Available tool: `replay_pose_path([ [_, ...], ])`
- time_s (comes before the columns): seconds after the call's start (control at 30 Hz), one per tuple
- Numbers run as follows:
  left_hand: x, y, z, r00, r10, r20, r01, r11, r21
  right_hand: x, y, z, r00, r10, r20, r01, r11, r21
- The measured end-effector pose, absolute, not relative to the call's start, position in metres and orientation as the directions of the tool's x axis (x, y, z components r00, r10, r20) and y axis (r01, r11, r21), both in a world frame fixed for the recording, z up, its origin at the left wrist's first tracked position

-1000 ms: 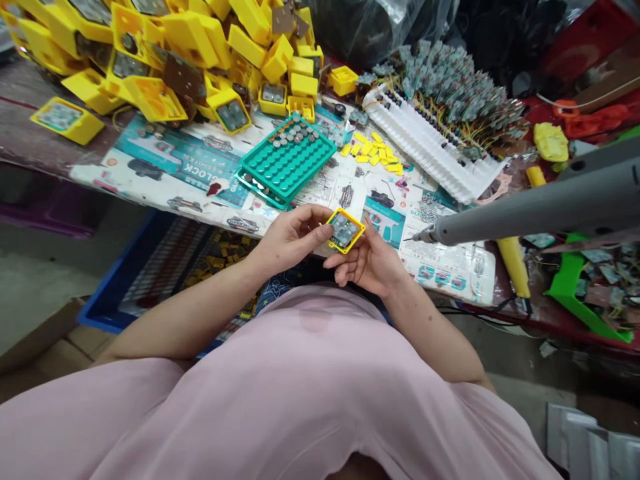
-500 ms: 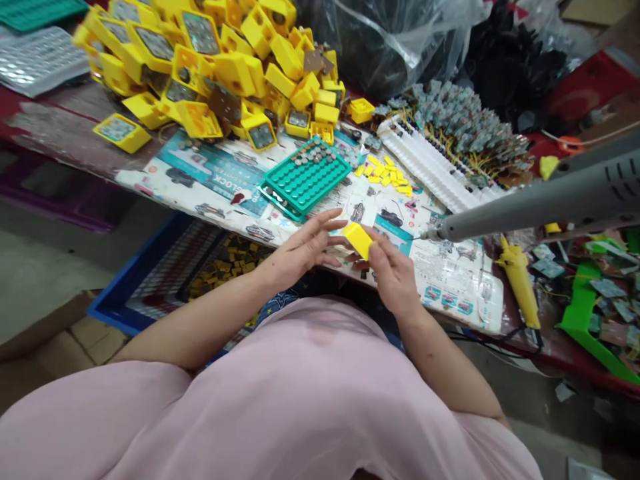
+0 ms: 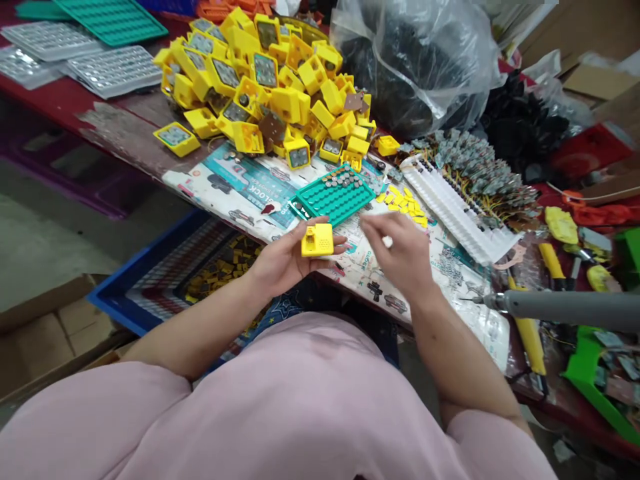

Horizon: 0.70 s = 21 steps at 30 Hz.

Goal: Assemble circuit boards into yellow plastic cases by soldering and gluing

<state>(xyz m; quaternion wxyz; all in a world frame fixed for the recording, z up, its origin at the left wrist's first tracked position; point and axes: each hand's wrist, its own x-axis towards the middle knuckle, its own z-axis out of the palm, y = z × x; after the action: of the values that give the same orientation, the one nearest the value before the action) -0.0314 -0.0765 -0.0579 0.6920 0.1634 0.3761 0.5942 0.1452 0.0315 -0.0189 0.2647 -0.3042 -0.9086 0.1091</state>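
My left hand (image 3: 285,263) holds a small yellow plastic case (image 3: 318,240) above the table's front edge; an opening shows at the case's left and a patch of tiny holes at its right. My right hand (image 3: 404,257) is apart from it to the right, fingers curled together in a pinch; whether anything is in them is hidden. Just beyond the hands lies a green tray (image 3: 336,200) with round metal pieces along its far side. Small flat yellow pieces (image 3: 406,204) are scattered beyond my right hand.
A heap of yellow cases (image 3: 280,100) covers the back left. A white rack (image 3: 450,207) with wired circuit boards (image 3: 465,163) stands at the right. A grey electric screwdriver (image 3: 560,308) juts in from the right edge. A blue crate (image 3: 130,287) sits below the table.
The yellow case has passed from my right hand to my left and is turned to show its opening. My right hand has moved away from it, fingers curled. The view has shifted.
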Motion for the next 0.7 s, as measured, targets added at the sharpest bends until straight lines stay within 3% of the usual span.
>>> replay_pose_path([
  [0.23, -0.049, -0.071, -0.053, -0.138, 0.935, -0.327, -0.713, 0.135, 0.688, 0.079, 0.105, -0.034, -0.633, 0.73, 0.258, 0.702, 0.682, -0.206],
  [0.43, -0.057, -0.072, -0.048, -0.056, 0.941, -0.334, -0.741, 0.185, 0.645, 0.065, 0.11, -0.045, -0.594, 0.761, 0.262, 0.722, 0.648, -0.244],
  [0.57, -0.058, -0.071, -0.048, -0.016, 0.934, -0.358, -0.793, 0.206, 0.573, 0.073, 0.105, -0.04, -0.591, 0.742, 0.316, 0.648, 0.67, -0.363],
  [0.7, -0.058, -0.069, -0.05, 0.022, 0.938, -0.346, -0.849, 0.2, 0.49, 0.082, 0.092, -0.037, -0.524, 0.757, 0.39, 0.429, 0.63, -0.647],
])
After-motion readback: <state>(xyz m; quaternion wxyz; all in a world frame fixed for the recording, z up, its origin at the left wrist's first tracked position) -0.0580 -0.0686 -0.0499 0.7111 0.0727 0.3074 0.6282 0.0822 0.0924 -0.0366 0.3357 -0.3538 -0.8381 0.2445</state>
